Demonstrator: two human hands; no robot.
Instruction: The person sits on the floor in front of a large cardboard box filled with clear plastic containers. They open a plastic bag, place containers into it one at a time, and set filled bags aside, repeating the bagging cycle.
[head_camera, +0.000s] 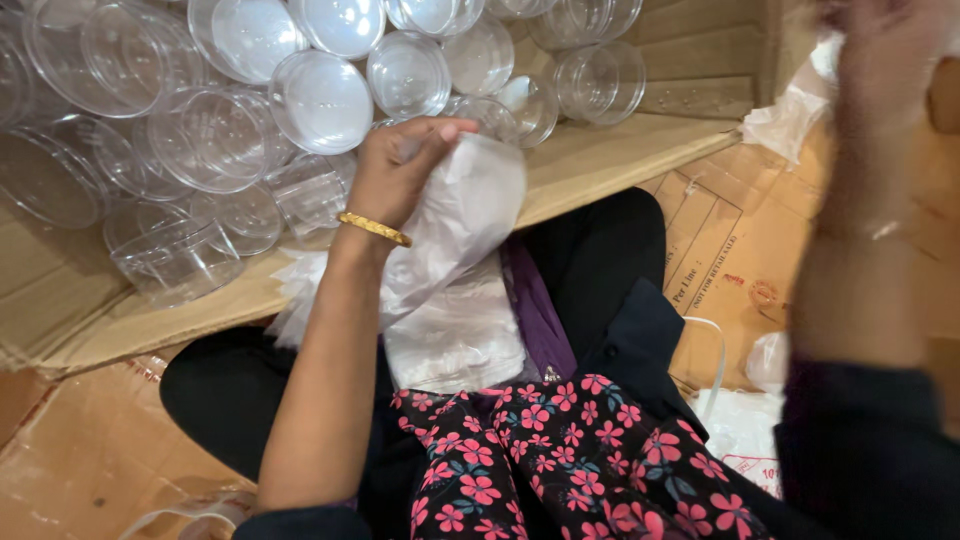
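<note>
My left hand (400, 170), with a gold bangle on its wrist, grips a crumpled thin clear plastic bag (465, 215) at the middle of the view. The bag hangs down onto a flat stack of similar plastic bags (460, 335) lying on my lap. Just beyond the hand lie several clear round plastic containers (320, 100) piled in an open cardboard box (600, 155). My right hand (880, 60) is raised at the top right, blurred by motion, near a white plastic sheet (800, 105). Whether it holds anything cannot be made out.
Flattened brown cardboard (740, 240) covers the floor at right and at lower left. A white bag with a cord handle (735, 420) lies at right by my leg. My lap, in black and floral cloth (570, 460), fills the lower middle.
</note>
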